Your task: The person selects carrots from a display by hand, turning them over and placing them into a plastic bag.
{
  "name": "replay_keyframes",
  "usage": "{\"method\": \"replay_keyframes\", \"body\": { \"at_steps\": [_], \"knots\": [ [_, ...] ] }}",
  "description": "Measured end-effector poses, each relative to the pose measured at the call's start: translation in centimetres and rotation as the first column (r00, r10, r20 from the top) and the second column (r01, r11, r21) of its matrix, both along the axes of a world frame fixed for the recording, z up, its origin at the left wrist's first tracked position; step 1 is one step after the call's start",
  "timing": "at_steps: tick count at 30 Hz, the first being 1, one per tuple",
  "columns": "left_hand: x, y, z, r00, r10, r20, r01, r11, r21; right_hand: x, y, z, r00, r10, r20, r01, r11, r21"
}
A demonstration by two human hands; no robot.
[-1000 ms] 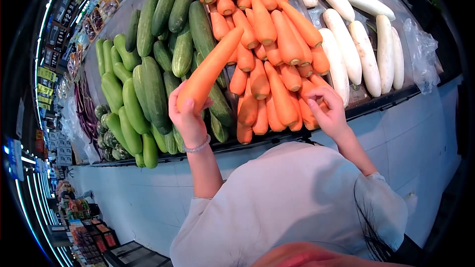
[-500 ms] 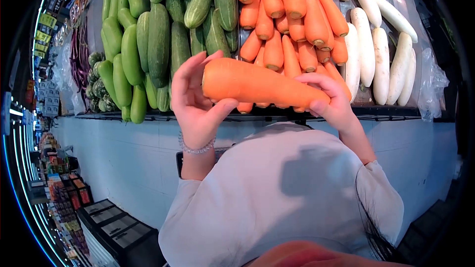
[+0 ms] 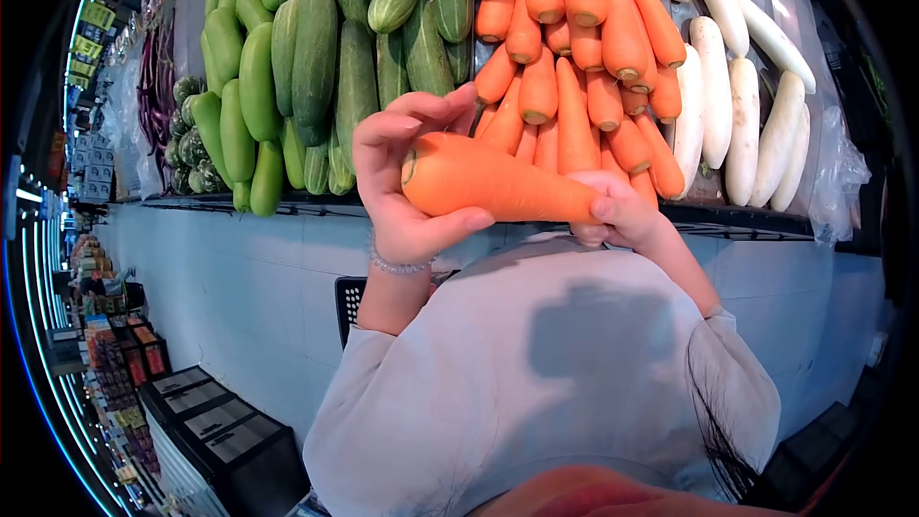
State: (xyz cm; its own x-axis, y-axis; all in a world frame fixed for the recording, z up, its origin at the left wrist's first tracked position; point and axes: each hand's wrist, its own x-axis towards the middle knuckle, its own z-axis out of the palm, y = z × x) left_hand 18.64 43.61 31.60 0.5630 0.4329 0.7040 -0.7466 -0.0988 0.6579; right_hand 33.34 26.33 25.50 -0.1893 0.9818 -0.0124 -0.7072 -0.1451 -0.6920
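A large orange carrot [image 3: 498, 180] is held crosswise in front of my body, its thick end at the left and its narrow end at the right. My left hand [image 3: 394, 193] curls around the thick end, the thumb along its underside and the fingers arched above. At the narrow end, my right hand [image 3: 627, 211] pinches the carrot, thumb on top; the very tip is hidden in it. Just beyond the hands lies a heap of carrots [image 3: 574, 120] on the display.
Green cucumbers [image 3: 316, 62] and paler green gourds [image 3: 257, 86] lie left of the carrots, with purple long beans [image 3: 158, 86] farther left. White radishes [image 3: 742, 124] lie at the right beside plastic wrap [image 3: 838, 172]. Black crates [image 3: 225, 426] stand on the floor at lower left.
The carrot has shifted slightly down, and its thick end face shows more. My left hand has moved a little right, and my right hand's grip on the narrow end has changed.
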Motion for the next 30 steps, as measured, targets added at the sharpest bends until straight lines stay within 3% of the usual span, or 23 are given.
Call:
{"method": "replay_keyframes", "body": {
  "at_steps": [3, 4, 5, 7, 8, 9, 10, 11, 14, 17, 18, 19, 20, 21, 24, 27, 28, 29, 30],
  "knots": [
    [1.1, -1.5, 0.2, 0.98, -0.178, 0.089, 0.198, 0.852, -0.484, -0.8, 0.6, 1.6, 0.957, -0.154, 0.244, 0.151, 0.988, 0.034],
    [1.4, -1.2, -0.6, 0.965, -0.249, 0.081, 0.248, 0.766, -0.593, -1.4, 1.3, 1.2, 0.716, -0.434, 0.546, 0.27, 0.894, 0.357],
    [1.7, -1.3, -0.6, 0.955, -0.269, 0.124, 0.261, 0.567, -0.781, -2.1, 1.9, 0.7, 0.245, -0.7, 0.671, 0.332, 0.71, 0.62],
    [2.2, 0.3, -1.3, 0.914, -0.337, 0.227, 0.317, 0.24, -0.918, -1.0, 2.6, 2.2, -0.171, -0.744, 0.646, 0.158, 0.626, 0.763],
    [2.2, 0.6, -1.6, 0.926, -0.314, 0.208, 0.291, 0.247, -0.924, -0.8, 2.7, 2.6, -0.369, -0.736, 0.568, 0.046, 0.596, 0.802],
    [2.2, 0.8, -1.8, 0.938, -0.291, 0.189, 0.266, 0.254, -0.93, -1.2, 2.6, 2.4, -0.043, -0.74, 0.671, 0.281, 0.636, 0.719],
    [2.2, 0.9, -1.9, 0.949, -0.268, 0.168, 0.239, 0.259, -0.936, -2.1, 2.5, 1.9, 0.298, -0.707, 0.641, 0.461, 0.695, 0.552],
    [2.2, 0.9, -1.9, 0.945, -0.257, 0.202, 0.277, 0.305, -0.911, -2.6, 2.4, 1.7, 0.596, -0.643, 0.48, 0.557, 0.762, 0.329],
    [1.6, 0.6, -1.4, 0.917, -0.267, 0.296, 0.387, 0.417, -0.822, -2.2, 1.9, 1.4, 0.825, -0.416, 0.383, 0.387, 0.909, 0.155],
    [1.5, 0.2, -0.6, 0.914, -0.234, 0.331, 0.403, 0.438, -0.804, -1.6, 1.2, 1.2, 0.963, -0.138, 0.234, 0.14, 0.99, 0.005],
    [1.4, 0.4, -0.7, 0.913, -0.236, 0.333, 0.405, 0.422, -0.811, -2.4, 1.2, 1.2, 0.841, -0.345, 0.418, 0.333, 0.937, 0.103],
    [1.3, 0.9, -0.7, 0.912, -0.237, 0.335, 0.407, 0.407, -0.818, -2.3, 1.3, 1.1, 0.593, -0.494, 0.636, 0.352, 0.869, 0.346],
    [1.2, 1.1, -0.8, 0.91, -0.238, 0.339, 0.409, 0.394, -0.823, -2.1, 1.5, 1.2, 0.271, -0.631, 0.727, 0.272, 0.775, 0.571],
    [1.1, 1.2, -1.0, 0.91, -0.238, 0.339, 0.408, 0.378, -0.831, -2.0, 1.7, 1.2, -0.073, -0.735, 0.674, 0.104, 0.667, 0.738],
    [0.9, 1.5, -1.3, 0.915, -0.236, 0.329, 0.396, 0.357, -0.846, -2.6, 1.6, 1.8, 0.393, -0.586, 0.709, 0.333, 0.809, 0.484],
    [0.8, 1.4, -1.3, 0.926, -0.224, 0.305, 0.371, 0.387, -0.844, -3.2, 1.3, 2.2, 0.783, -0.394, 0.482, 0.384, 0.915, 0.124],
    [0.8, 1.2, -1.3, 0.929, -0.223, 0.297, 0.365, 0.4, -0.841, -3.0, 1.2, 1.7, 0.932, -0.279, 0.233, 0.28, 0.96, 0.029],
    [0.7, 1.1, -1.2, 0.931, -0.223, 0.289, 0.359, 0.413, -0.837, -2.5, 1.3, 0.6, 0.988, -0.15, -0.045, 0.149, 0.988, -0.032],
    [0.7, 0.9, -1.2, 0.946, -0.217, 0.24, 0.317, 0.478, -0.819, -2.2, 1.3, -0.4, 0.945, -0.021, -0.325, 0.005, 0.999, -0.051]
  ]
}}
